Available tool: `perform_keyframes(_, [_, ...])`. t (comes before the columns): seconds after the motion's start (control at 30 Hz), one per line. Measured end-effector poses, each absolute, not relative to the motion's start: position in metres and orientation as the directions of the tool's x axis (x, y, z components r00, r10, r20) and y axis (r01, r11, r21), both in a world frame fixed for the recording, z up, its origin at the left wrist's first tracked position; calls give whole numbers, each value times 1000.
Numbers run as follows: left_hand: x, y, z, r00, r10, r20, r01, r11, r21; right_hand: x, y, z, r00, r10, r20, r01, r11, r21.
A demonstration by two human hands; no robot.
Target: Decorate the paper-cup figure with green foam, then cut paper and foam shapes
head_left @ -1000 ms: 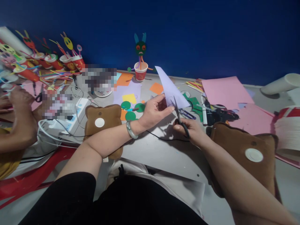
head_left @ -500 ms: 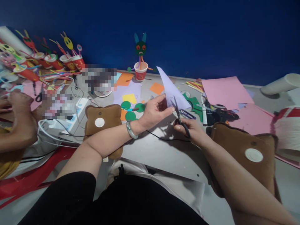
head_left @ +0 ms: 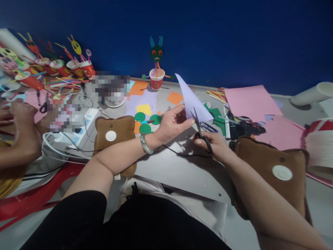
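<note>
Evidently unfinished: purple paper [head_left: 192, 95] at the scissors [head_left: 198, 125]

Nearest, on the worktop [head_left: 179, 175], a brown cushion [head_left: 262, 158] lies beside the right hand [head_left: 217, 146], whose grip is wrapped round the scissors' black handles. Just beyond, the left hand [head_left: 173, 125] has its grip pinching the purple paper between thumb and fingers, tilted up above the worktop. The blades point up beside a drawn, rounded outline [head_left: 190, 114]; whether they bite the sheet, I cannot tell. Judging by that, the marking is done but the cutting is not: the outline is part of the sheet, and freeing it appears to be left. Green discs [head_left: 145, 128], apparently already cut out, lie to the left. Farthest, near the blue wall [head_left: 221, 41], a seemingly complete green-headed figure [head_left: 157, 53] stands in a red cup [head_left: 156, 82].
</note>
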State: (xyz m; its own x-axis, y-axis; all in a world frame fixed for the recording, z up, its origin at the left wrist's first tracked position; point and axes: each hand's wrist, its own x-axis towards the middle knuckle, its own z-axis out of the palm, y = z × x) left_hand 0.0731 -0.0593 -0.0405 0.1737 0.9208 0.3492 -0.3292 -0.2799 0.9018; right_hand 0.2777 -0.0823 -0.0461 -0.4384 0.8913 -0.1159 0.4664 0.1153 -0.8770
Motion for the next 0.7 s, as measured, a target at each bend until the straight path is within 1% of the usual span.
perform_keyframes(0.43, [72,-59,-44,181,911,369,-325,-299,897,279,-83,-47,-429,893,-135,460,87,-884])
perform_keyframes(0.7, [71,-57,-48,192,916,352,-301,-287,909,281,-81,-48,-426,898,-109,467,115,-877])
